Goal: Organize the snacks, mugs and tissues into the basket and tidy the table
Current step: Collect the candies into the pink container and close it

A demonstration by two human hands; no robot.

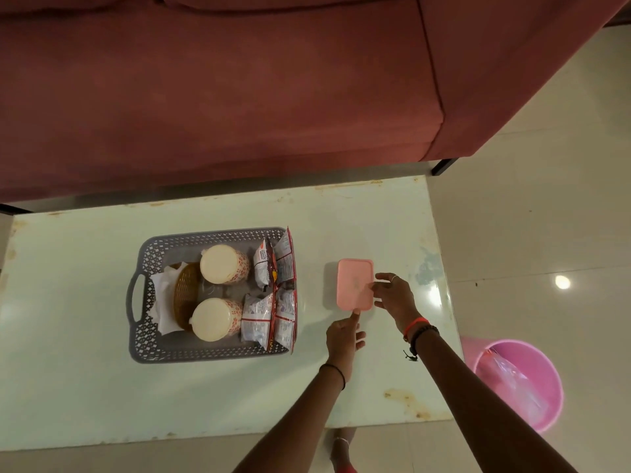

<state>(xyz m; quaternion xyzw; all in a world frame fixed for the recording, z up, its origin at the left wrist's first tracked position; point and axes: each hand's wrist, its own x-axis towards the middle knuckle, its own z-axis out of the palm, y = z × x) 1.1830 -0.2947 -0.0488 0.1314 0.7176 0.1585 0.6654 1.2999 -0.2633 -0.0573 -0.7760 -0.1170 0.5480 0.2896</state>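
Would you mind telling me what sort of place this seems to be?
Probably a home living room: a red sofa stands behind a low table on a tiled floor, with a pink bin beside it.

Basket point(143, 264) on table point(68, 387) (mugs point(223, 264) inside), lidded box point(355, 285) right of it, bucket point(546, 404) beside table

Both forearms are bare, with no sleeves showing. The left hand point(343, 336) has a thin black band at its wrist. The right hand point(396, 298) wears a slim ring on one finger; its wrist carries an orange-red band and, toward 5 o'clock, dark beaded bracelets with a small dangling end.
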